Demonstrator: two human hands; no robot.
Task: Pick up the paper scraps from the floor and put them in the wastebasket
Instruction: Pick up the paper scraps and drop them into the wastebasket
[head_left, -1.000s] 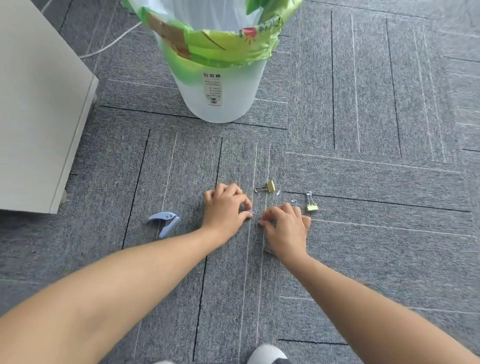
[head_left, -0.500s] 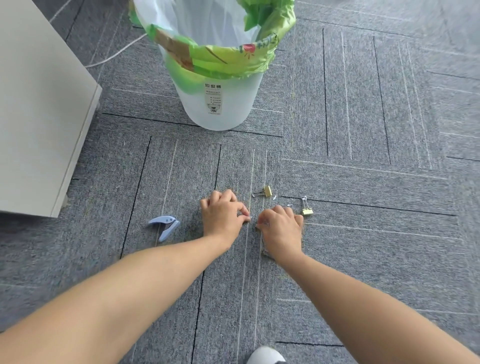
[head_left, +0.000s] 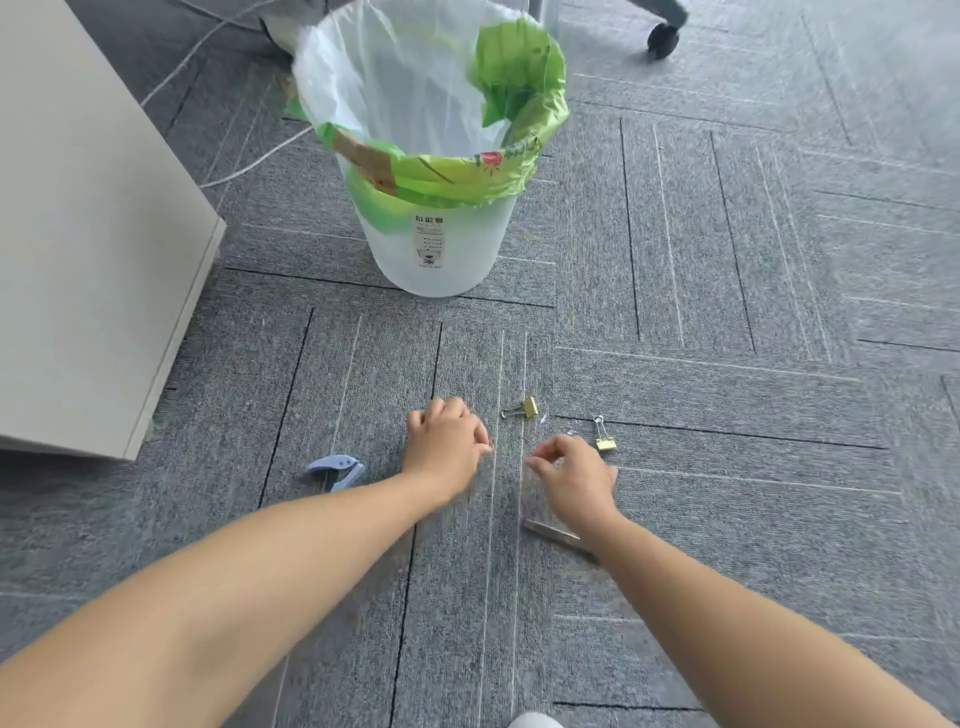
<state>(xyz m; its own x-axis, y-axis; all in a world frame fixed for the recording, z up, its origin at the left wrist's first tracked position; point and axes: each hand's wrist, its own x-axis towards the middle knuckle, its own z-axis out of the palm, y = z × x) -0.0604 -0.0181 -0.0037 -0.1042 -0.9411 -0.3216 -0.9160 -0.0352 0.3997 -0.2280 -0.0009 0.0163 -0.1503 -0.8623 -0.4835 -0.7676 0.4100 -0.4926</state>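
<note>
Farther apart now, my left hand (head_left: 447, 448) and right hand (head_left: 577, 475) both curl and pinch, on what I cannot tell; white plastic wastebasket (head_left: 457, 254) at twelve o'clock.

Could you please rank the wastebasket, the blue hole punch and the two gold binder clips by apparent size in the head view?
1. wastebasket, by far.
2. blue hole punch.
3. left binder clip and right binder clip: they look alike, so unranked.

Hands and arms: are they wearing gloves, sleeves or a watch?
No. The left hand and the right hand wear no gloves, and no ring, watch or bracelet shows. Above the wrists everything is bare right to the picture's edge, so no sleeves are in view.
</note>
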